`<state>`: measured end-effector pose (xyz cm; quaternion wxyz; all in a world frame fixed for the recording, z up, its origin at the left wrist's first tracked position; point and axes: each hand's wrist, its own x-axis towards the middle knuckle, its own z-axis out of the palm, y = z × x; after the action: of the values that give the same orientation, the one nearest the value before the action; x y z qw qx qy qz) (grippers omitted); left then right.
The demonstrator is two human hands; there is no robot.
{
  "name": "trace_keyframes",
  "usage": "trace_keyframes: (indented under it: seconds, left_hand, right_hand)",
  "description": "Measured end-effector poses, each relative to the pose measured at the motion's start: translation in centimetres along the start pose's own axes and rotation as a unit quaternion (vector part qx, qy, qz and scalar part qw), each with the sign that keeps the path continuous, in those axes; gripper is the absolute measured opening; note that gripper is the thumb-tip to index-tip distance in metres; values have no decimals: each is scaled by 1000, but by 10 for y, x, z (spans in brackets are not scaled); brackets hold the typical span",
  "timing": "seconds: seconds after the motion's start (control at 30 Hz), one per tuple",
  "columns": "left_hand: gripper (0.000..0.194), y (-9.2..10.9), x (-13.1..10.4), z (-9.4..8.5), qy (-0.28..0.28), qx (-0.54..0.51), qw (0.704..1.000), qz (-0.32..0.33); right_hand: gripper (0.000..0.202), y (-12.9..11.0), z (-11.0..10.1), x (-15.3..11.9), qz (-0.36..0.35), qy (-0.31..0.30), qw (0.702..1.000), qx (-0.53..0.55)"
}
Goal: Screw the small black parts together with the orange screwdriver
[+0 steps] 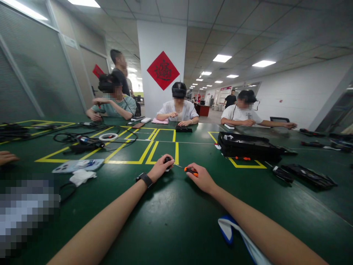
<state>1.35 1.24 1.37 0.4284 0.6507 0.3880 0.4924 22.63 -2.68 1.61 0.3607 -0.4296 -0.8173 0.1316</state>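
Note:
My left hand [160, 168], with a black watch [144, 180] at the wrist, is closed around a small dark rounded part [167, 162]; its exact kind is not clear. My right hand [202, 179] grips a screwdriver [191, 172] by its orange and black handle. The thin shaft points left, towards the dark part; whether the tip touches it I cannot tell. Both hands are just above the green table [154, 228], near the yellow tape squares.
At right stands a black open tray [244, 144], with another orange tool [242, 158] before it and black parts [309, 176] beyond. Left lie a phone [78, 165], crumpled tissue [82, 177], cables and a white tape roll [108, 137]. A blue-white lanyard [242, 235] lies near. Several people sit opposite.

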Motion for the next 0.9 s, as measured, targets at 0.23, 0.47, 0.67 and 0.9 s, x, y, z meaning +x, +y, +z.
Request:
trace_keyframes:
  seconds: [0.23,0.47,0.67,0.9]
  left_hand:
    - [24,-2,2,-3,-11,13,1000,1]
    - [23,-6,4,-2,-13,40,999,15]
    - [22,-5,4,-3,-20,64,998,23]
    - [27,1,0,-2,2,101,994,36]
  right_hand:
    - [20,11,6,4,9,-16,1000,-2]
    - [19,18,9,4,11,-20,998,-66]
    - [19,13,9,5,8,-8,998,-65]
    - [15,9,4,4,-3,-12,1000,8]
